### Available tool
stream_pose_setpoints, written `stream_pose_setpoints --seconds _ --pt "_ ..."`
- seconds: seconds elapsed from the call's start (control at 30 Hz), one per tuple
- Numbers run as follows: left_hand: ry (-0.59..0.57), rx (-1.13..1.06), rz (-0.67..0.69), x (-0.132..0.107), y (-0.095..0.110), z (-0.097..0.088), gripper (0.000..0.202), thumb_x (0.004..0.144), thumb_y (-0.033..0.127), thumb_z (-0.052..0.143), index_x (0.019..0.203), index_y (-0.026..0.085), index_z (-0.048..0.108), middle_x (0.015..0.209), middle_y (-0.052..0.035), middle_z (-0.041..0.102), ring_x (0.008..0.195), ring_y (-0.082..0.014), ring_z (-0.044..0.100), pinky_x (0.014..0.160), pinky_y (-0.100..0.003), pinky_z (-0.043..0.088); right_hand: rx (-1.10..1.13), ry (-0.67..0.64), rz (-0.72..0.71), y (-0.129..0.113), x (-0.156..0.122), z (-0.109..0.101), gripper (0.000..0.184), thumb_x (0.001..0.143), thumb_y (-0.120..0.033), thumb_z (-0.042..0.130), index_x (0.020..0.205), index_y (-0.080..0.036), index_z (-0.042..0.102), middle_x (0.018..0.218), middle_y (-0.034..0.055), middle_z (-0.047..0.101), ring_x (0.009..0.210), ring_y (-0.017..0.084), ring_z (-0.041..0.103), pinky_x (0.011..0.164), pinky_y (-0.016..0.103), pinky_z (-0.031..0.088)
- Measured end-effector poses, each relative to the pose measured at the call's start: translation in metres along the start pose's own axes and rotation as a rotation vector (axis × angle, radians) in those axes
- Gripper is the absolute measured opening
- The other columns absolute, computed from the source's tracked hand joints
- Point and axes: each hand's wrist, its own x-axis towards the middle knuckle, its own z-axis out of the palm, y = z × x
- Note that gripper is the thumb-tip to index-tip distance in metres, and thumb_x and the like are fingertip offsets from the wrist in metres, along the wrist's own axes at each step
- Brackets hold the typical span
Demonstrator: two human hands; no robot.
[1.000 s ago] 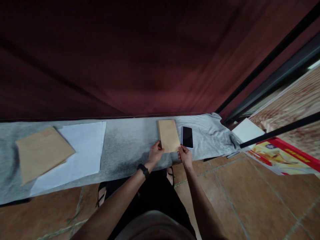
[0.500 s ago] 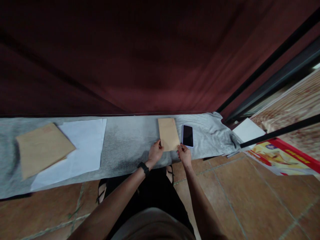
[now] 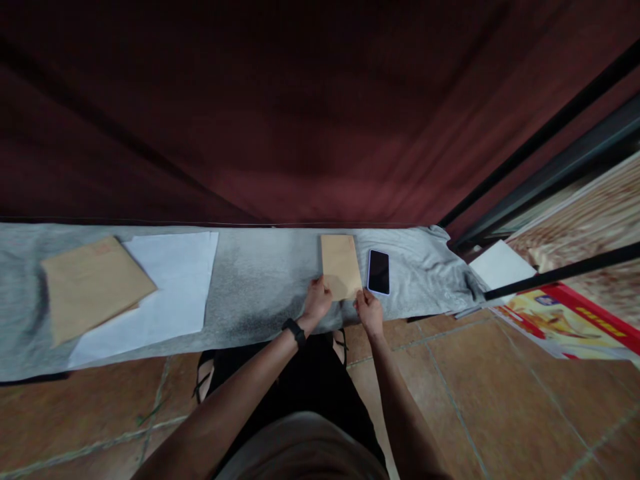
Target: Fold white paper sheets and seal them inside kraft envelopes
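Observation:
A small brown paper envelope (image 3: 341, 265) lies on the grey cloth in front of me, its long side pointing away. My left hand (image 3: 318, 299), with a black watch on the wrist, grips its near left edge, thumb on top. At the near right corner, my right hand (image 3: 369, 311) pinches the paper between thumb and fingers. Just right of the envelope rests a phone (image 3: 379, 272) with a dark screen and a pale purple rim, close to my right fingers but not held.
Larger brown envelopes (image 3: 100, 287) overlap white paper sheets (image 3: 180, 287) on the left of the cloth-covered bench (image 3: 260, 267). A dark red curtain (image 3: 280, 133) hangs behind. On the right are black metal bars (image 3: 560, 273), a white sheet (image 3: 503, 265) and a red-and-yellow box (image 3: 570, 320).
My left hand has slid slightly up along the envelope's left edge, with more fingers over it. The whole scene sits slightly shifted from a small head movement.

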Motion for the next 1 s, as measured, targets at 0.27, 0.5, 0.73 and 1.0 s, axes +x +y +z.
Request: stream_pose_setpoints --seconds 0.27,0.5,0.73,1.0 --pt "0.014 0.159 0.105 -0.024 0.006 -0.003 0.062 0.084 0.006 0.054 0.145 0.015 0.046 0.143 -0.0162 0.054 0.133 -0.026 0.051 0.113 -0.038 0.041 -0.038 -0.011 0.016 0.0 -0.002 -0.002 0.047 0.094 -0.052 0.039 0.101 -0.019 0.072 0.067 0.0019 0.07 0.064 0.019 0.066 0.062 0.026 0.045" --pt "-0.048 0.515 0.422 -0.04 -0.001 -0.01 0.054 0.091 0.012 0.051 0.144 0.024 0.051 0.16 -0.0101 0.038 0.141 -0.0318 0.042 0.114 -0.047 0.039 -0.042 0.0 0.047 0.0 -0.004 -0.002 0.051 0.094 -0.053 0.042 0.114 -0.017 0.071 0.07 0.0031 0.071 0.067 0.019 0.067 0.065 0.026 0.047" --pt "-0.119 0.65 0.502 -0.041 -0.01 -0.013 0.052 0.094 0.008 0.041 0.142 0.024 0.053 0.156 -0.0109 0.045 0.144 -0.0319 0.04 0.115 -0.048 0.039 -0.039 0.018 0.039 0.0 -0.004 0.0 0.054 0.093 -0.051 0.042 0.121 -0.013 0.069 0.074 0.0052 0.072 0.069 0.019 0.068 0.067 0.027 0.048" --pt "-0.143 0.622 0.471 -0.04 -0.004 -0.014 0.051 0.094 0.007 0.042 0.141 0.024 0.054 0.153 -0.0133 0.048 0.141 -0.0299 0.044 0.115 -0.047 0.039 -0.06 0.007 0.055 0.004 -0.001 0.0 0.054 0.092 -0.05 0.044 0.124 -0.014 0.068 0.07 0.0032 0.071 0.067 0.02 0.067 0.066 0.028 0.048"
